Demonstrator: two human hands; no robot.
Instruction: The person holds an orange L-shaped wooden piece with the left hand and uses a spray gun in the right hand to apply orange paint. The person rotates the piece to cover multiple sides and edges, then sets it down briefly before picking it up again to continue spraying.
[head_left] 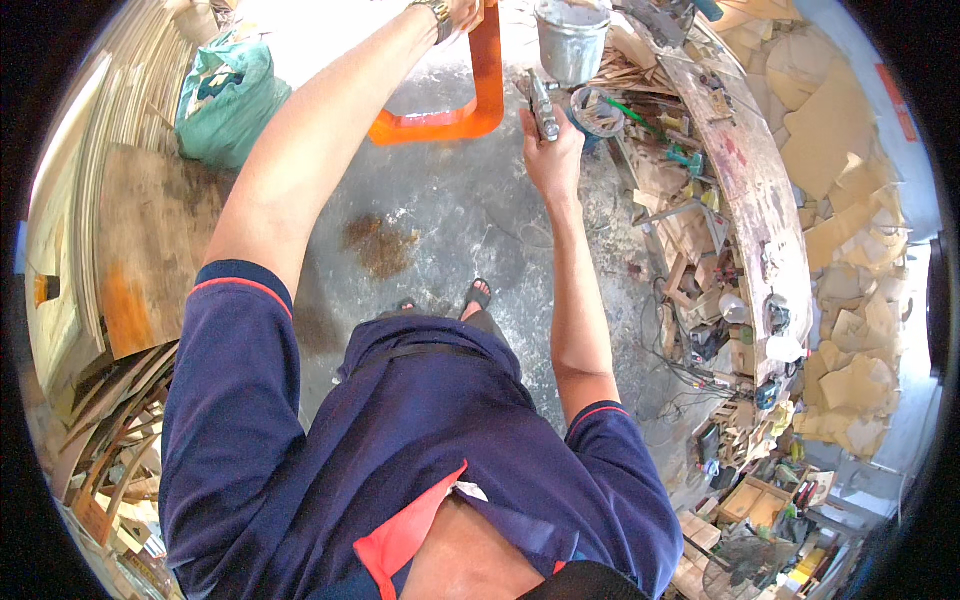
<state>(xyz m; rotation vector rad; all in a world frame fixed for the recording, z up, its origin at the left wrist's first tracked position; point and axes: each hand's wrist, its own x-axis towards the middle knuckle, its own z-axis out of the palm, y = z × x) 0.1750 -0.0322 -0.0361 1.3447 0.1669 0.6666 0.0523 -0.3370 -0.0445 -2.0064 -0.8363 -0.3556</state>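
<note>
At the top edge my left hand (pixel 462 14), with a metal-band watch on the wrist, is closed on an orange frame (pixel 487 80). The frame has rounded corners and an open middle; its upper part lies out of view. To the right, my right hand (pixel 556 160) grips a silver metal hand tool (pixel 543 108) that points up and away from me. What kind of tool it is I cannot make out. Just beyond my right hand stand a grey, paint-smeared bucket (pixel 572 45) and a smaller dark tub (pixel 597 115) with a green stick across it.
A scraped wooden bench (pixel 740 150) curves along the right, with wood scraps (pixel 680 260) and cables beside it. Cardboard-like sheets (pixel 830 120) pile up behind it. At left are a green sack (pixel 230 100) and leaning boards (pixel 150 220). The grey concrete floor (pixel 440 210) bears a brown stain.
</note>
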